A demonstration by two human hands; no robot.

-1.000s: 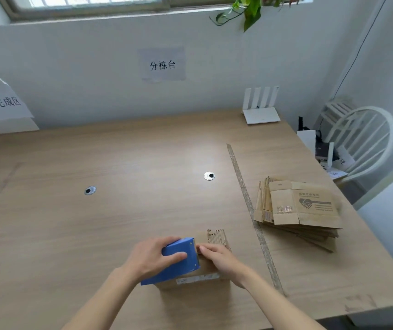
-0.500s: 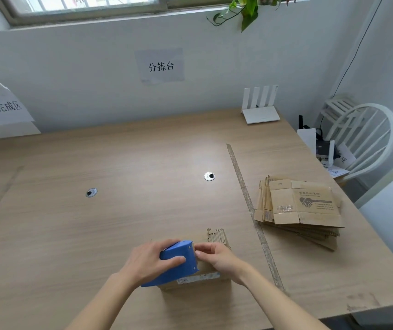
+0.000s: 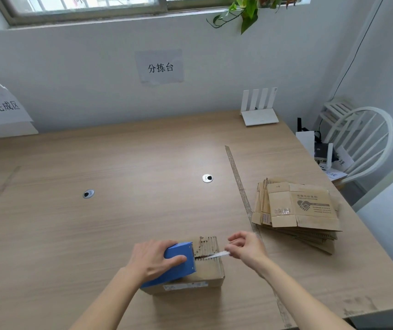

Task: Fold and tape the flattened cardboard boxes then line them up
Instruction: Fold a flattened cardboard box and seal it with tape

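Observation:
A folded cardboard box point(image 3: 211, 270) stands on the wooden table point(image 3: 119, 222) near its front edge. On the left half of the box's top sits a blue tape dispenser point(image 3: 178, 263), and my left hand point(image 3: 153, 258) grips it from above. My right hand point(image 3: 246, 245) pinches the free end of a clear tape strip point(image 3: 215, 255), stretched out to the right of the dispenser over the box's top seam. A stack of flattened cardboard boxes point(image 3: 295, 210) lies on the right side of the table.
A worn tape line point(image 3: 240, 186) runs front to back across the table. Two round cable grommets point(image 3: 207, 178) sit in the tabletop. A white router point(image 3: 258, 115) stands at the back edge. A white chair point(image 3: 357, 144) is beyond the right edge.
My right hand has moved away from the dispenser to the right, drawing a strip of tape out across the box top. My left hand stays on the dispenser.

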